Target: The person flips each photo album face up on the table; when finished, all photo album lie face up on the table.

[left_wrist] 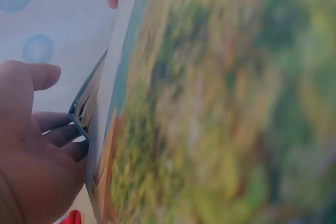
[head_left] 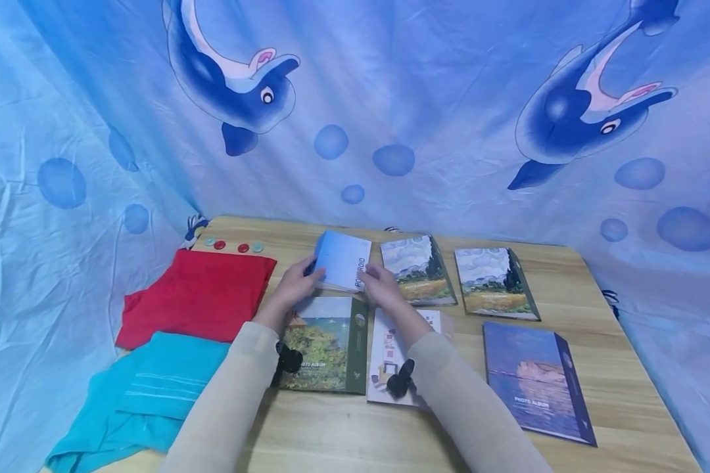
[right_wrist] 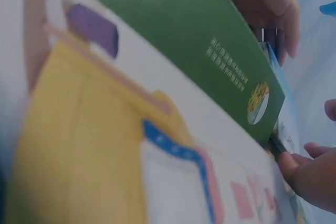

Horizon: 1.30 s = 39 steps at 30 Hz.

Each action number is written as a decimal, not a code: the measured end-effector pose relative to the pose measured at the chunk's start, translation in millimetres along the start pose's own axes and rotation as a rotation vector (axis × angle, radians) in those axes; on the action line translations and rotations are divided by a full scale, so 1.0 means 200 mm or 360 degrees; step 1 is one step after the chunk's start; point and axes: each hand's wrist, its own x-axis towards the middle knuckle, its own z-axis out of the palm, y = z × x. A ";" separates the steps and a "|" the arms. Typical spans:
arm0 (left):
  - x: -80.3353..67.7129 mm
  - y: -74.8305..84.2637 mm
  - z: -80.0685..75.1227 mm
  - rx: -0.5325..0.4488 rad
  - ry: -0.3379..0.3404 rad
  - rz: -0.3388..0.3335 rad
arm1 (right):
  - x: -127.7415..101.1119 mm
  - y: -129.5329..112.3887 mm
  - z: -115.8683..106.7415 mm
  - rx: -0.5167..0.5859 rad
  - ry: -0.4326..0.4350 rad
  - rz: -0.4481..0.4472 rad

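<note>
Both hands hold a light-blue album marked POLAROID, tilted up a little above the wooden table. My left hand grips its left edge, fingers tucked under the corner. My right hand grips its lettered right edge, fingertips curled at its corner. Beneath the wrists lie a green-spined landscape photo album and a white album with coloured drawings. Both fill the wrist views, blurred.
Two painted-field albums lie at the back right, and a dark blue photo album at the front right. A red cloth and a teal cloth cover the left. Small buttons sit behind the red cloth.
</note>
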 end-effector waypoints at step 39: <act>-0.05 0.38 0.56 0.0028 -0.0142 0.0389 | -0.12 0.12 -0.74 -0.0063 0.0262 0.0128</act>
